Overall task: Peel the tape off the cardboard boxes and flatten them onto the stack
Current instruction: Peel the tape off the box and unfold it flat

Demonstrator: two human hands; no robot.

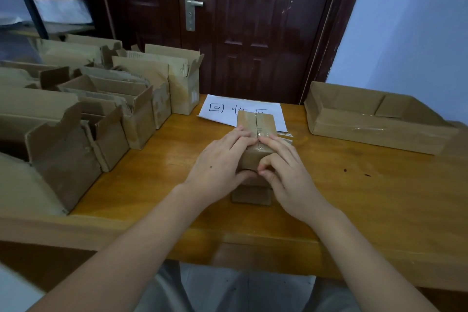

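- a row of opened cardboard boxes (106, 109) crowds the left part of the wooden counter (354, 197).
- my left hand (217, 162) lies on the small taped box (255, 134) at mid-counter, fingers (240, 134) straight across its top, thumb against the near face.
- my right hand (286, 170) holds the same box, fingers on top by the tape seam (257, 124), thumb curled on the front.
- a paper sheet (222, 109) lies under the box's far end.
- a shallow cardboard tray (374, 119) sits at far right.
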